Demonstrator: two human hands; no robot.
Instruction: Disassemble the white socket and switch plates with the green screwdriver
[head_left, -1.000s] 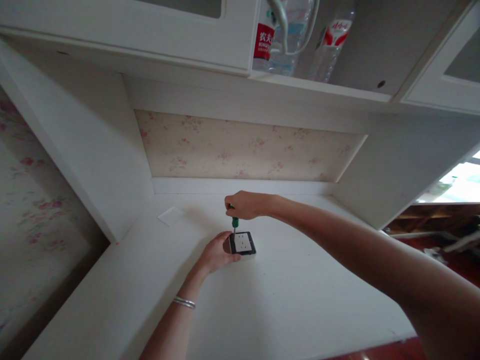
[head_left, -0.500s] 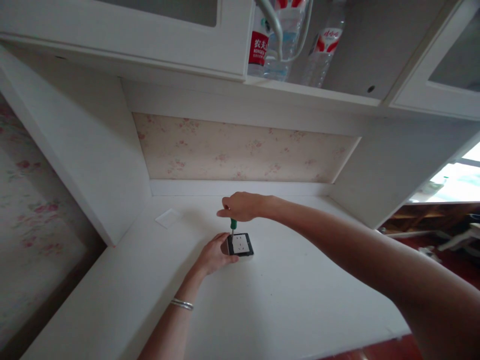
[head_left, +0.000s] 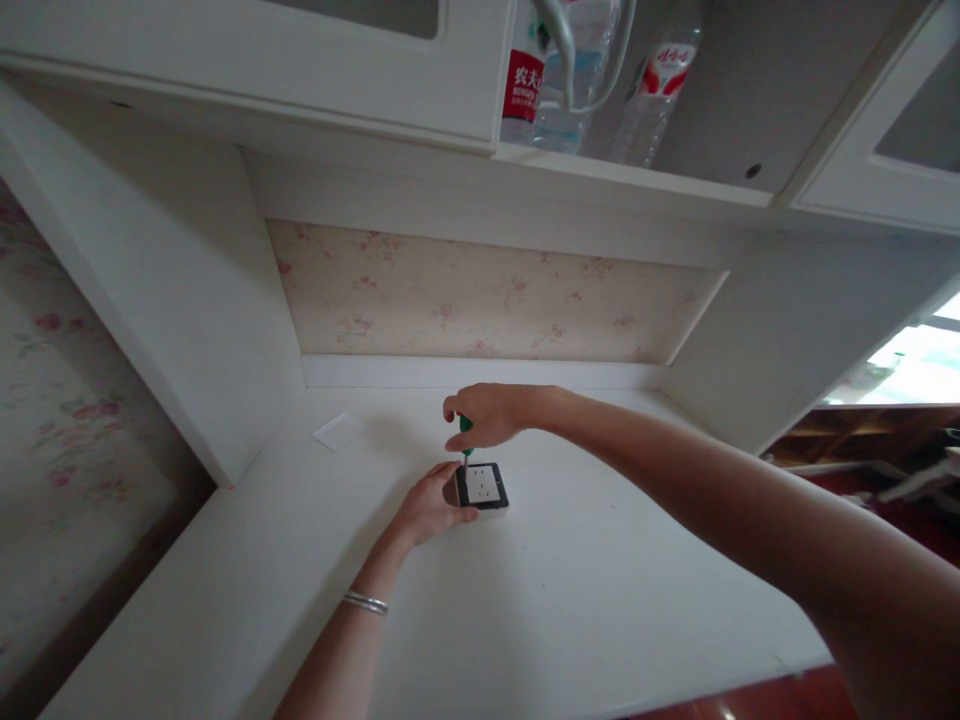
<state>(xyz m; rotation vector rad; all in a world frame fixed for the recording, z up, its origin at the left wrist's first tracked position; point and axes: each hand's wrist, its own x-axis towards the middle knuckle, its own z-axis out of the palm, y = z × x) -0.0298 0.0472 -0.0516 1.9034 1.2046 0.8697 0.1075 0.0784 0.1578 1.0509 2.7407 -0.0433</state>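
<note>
A wall socket (head_left: 484, 485) with a white face and a dark frame lies flat on the white desk (head_left: 570, 590). My left hand (head_left: 431, 505) grips its left edge, fingers curled round the frame. My right hand (head_left: 484, 413) is closed on the green handle of a screwdriver (head_left: 466, 432), held upright with its tip down on the socket's top left corner.
A thin white square plate (head_left: 340, 431) lies at the back left of the desk. Cabinet walls close the desk in on both sides. On the shelf above stand water bottles (head_left: 555, 70). A silver bangle (head_left: 366, 602) is on my left wrist.
My right hand has turned slightly on the screwdriver handle, so more green shows between the fingers. The socket and my left hand stay in place.
</note>
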